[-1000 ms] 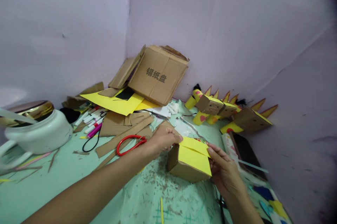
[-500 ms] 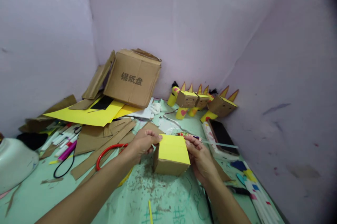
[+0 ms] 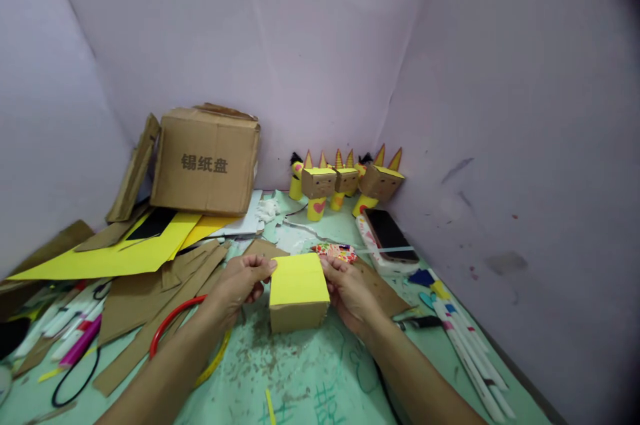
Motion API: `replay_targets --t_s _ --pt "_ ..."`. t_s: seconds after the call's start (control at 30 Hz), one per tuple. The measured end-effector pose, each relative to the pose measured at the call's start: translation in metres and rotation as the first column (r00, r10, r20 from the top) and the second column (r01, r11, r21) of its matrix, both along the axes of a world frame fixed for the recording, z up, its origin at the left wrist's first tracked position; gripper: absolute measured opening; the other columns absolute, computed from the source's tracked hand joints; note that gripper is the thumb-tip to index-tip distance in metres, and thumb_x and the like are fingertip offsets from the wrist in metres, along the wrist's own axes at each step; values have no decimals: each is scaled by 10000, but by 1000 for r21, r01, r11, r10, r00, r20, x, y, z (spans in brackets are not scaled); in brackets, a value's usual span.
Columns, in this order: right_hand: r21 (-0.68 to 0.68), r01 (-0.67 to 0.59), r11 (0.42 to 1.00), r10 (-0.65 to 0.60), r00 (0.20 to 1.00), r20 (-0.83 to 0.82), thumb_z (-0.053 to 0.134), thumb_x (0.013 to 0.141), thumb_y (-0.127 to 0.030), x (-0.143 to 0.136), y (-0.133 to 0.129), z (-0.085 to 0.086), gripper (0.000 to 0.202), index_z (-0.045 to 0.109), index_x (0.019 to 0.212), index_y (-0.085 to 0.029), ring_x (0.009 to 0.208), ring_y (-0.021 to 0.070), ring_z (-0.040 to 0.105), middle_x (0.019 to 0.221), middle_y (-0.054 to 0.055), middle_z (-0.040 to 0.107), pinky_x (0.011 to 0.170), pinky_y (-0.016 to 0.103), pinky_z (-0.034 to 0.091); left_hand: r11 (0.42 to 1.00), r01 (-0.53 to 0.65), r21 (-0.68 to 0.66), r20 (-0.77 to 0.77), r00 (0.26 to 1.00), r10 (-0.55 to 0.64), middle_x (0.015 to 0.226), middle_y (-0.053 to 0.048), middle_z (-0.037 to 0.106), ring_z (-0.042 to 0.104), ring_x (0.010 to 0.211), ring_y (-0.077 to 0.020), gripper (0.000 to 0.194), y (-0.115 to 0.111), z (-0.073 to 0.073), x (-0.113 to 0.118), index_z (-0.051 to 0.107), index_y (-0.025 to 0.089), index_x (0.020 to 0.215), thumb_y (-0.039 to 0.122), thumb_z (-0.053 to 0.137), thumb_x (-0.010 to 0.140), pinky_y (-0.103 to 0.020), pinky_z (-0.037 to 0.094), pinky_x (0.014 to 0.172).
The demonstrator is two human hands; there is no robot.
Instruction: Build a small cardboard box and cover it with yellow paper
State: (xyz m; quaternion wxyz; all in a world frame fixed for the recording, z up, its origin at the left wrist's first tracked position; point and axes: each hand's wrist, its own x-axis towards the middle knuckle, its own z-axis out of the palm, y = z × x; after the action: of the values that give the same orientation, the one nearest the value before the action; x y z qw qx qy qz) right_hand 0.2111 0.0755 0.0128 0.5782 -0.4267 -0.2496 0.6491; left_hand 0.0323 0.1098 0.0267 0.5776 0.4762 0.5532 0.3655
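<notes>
Between my two hands is a small cardboard box (image 3: 299, 317) whose top is covered by a yellow paper sheet (image 3: 299, 280). My left hand (image 3: 245, 284) grips the box's far left corner, thumb on the paper's edge and the other fingers curled. At the far right corner, my right hand (image 3: 347, 288) pinches the paper and box edge in the same way. The box's near side faces me, plain brown. Close by my left forearm lie scissors with a red handle loop (image 3: 173, 322) and a yellow one (image 3: 217, 362), partly hidden by the arm.
A large cardboard box (image 3: 205, 162) leans at the back left, above yellow sheets (image 3: 100, 255) and cardboard strips (image 3: 150, 298). Horned cardboard figures (image 3: 320, 184) stand at the back. A phone (image 3: 390, 235) rests at right, near white markers (image 3: 470, 352). Cardboard crumbs litter the green tabletop.
My view has turned to the right, so the surroundings shift left. Both hands keep their hold on the yellow-topped box, which now sits squarer to me.
</notes>
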Motion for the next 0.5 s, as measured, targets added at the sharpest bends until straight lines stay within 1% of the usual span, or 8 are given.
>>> replay_targets --t_s 0.07,0.2,0.3,0.4,0.5 --pt "4 -13 1000 13 1000 -6 842 473 -421 1 0 -1 410 605 642 -133 374 19 337 454 -77 501 373 147 269 1000 -2 9 0 1000 2 458 87 465 325 302 -20 420 0 0 0 472 173 623 494 719 510 -155 165 322" --pt "7 -35 999 35 999 -9 831 509 -379 3 -1 -2 362 571 618 -153 419 49 429 471 -72 511 416 159 347 1000 6 23 1 1000 -6 446 79 459 337 313 -26 400 -1 1 -1 479 168 601 479 721 535 -157 184 330" --pt "7 -50 999 50 999 -13 823 528 -336 6 -1 0 331 557 614 -159 413 47 437 478 -72 520 412 152 356 1000 -5 28 -2 1000 5 455 72 476 350 318 -29 397 -2 2 -1 486 165 608 471 728 535 -156 197 332" --pt "0 -70 998 70 997 -21 789 580 -290 10 0 6 256 591 676 -160 411 52 466 511 -61 558 421 159 393 999 -23 29 -12 1000 23 453 69 484 350 312 -29 398 -1 2 0 491 164 609 469 733 522 -154 191 326" --pt "-31 -79 996 78 997 -30 709 673 -316 13 1 11 199 620 757 -160 417 70 509 558 -35 604 423 178 428 999 -36 21 -28 999 37 428 77 464 338 298 -30 418 1 1 0 475 169 583 482 739 493 -153 179 314"
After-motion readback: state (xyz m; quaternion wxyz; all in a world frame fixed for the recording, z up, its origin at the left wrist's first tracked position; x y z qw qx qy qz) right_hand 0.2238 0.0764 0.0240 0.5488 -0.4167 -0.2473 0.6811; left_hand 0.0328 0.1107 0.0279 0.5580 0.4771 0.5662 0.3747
